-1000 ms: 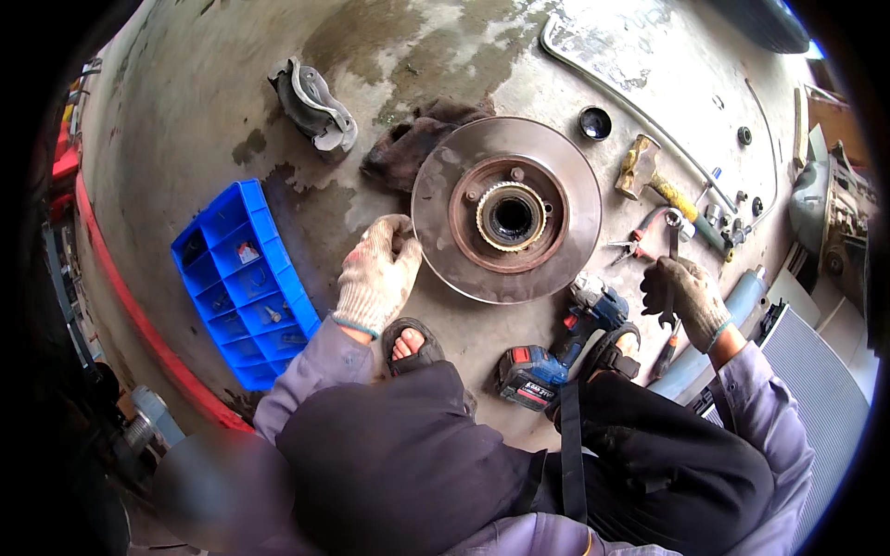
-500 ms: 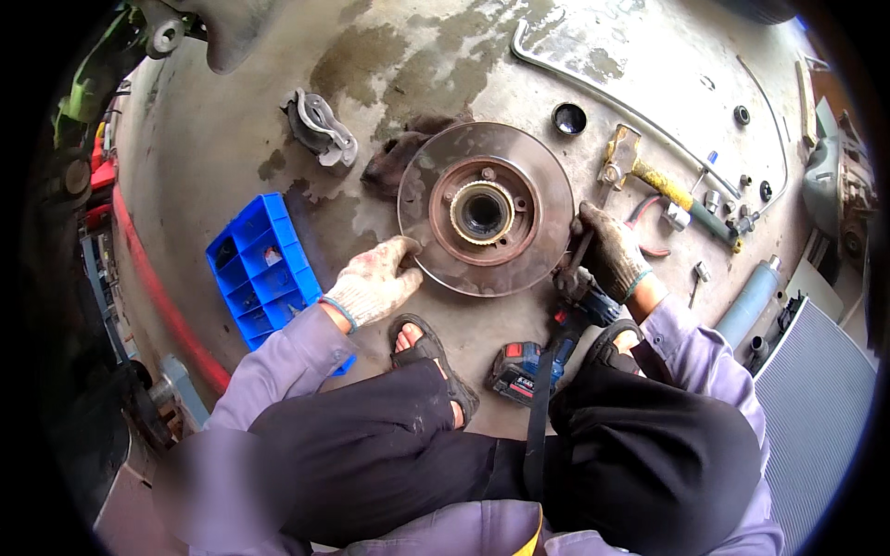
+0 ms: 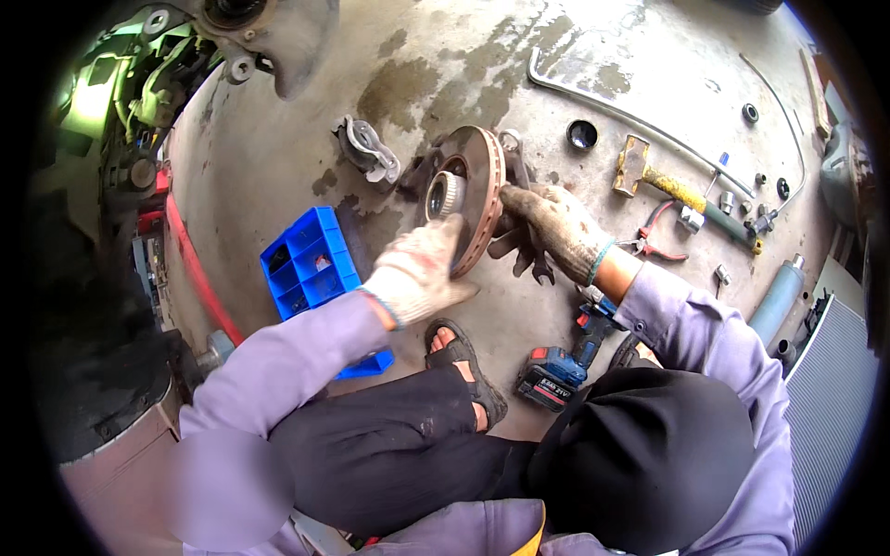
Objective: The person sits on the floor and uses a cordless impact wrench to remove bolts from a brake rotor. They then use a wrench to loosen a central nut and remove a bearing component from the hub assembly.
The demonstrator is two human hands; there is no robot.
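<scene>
The rusty brake disc with its toothed hub (image 3: 477,171) is tilted steeply on edge above the floor. My gloved left hand (image 3: 422,269) grips its near-left side, fingers by the hub and thumb low. My gloved right hand (image 3: 556,227) is closed at the disc's right rim, holding dark spanners (image 3: 527,259) against it; their upper parts are partly behind the disc. A dark rag (image 3: 417,181) lies behind. The cordless power tool (image 3: 556,380) lies by my feet.
A blue compartment tray (image 3: 301,248) is at left, a metal bracket (image 3: 371,148) behind. Hammer (image 3: 677,195), pliers (image 3: 663,246), sockets, bent bar (image 3: 630,111) and grey cylinder (image 3: 779,296) lie right. A radiator (image 3: 830,417) is at lower right, car parts (image 3: 260,37) upper left.
The disc has been raised from lying flat to steeply tilted. My left hand moved onto its face. My right hand carried the spanners leftward to the disc's rim.
</scene>
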